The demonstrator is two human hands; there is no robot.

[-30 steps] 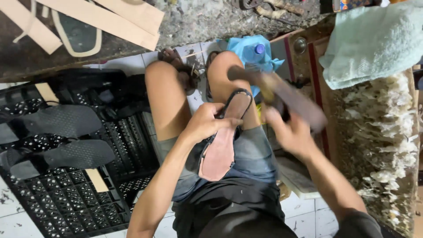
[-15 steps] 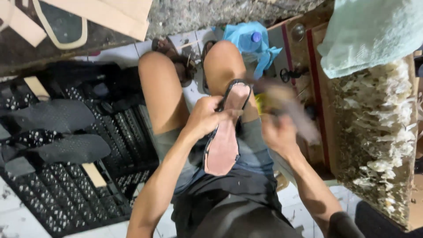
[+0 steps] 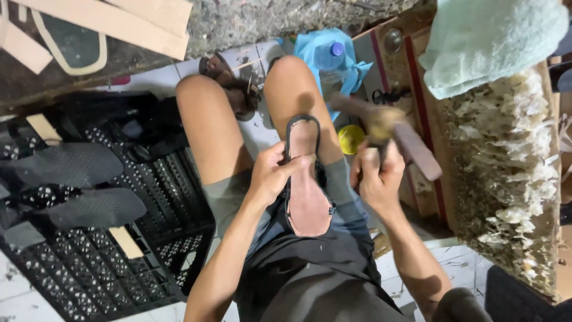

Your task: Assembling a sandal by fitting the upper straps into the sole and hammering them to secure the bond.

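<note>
Raised since the earlier frame — right hand [image 3: 376, 179] clenched on blurred wooden-handled hammer [image 3: 387, 128]; left hand [image 3: 271, 176] clamps pinkish-brown black-strapped sandal sole [image 3: 305, 191] on right thigh — steadied for striking.

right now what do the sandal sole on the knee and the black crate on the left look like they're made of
Sandal sole: looks like leather or a leather-like sheet, matte pinkish brown with a darker edge strip; it lies flat and thin along the thigh under the left hand. It could be synthetic.

Black crate: most likely moulded plastic, going by the regular grid of holes and a slight sheen.
</note>
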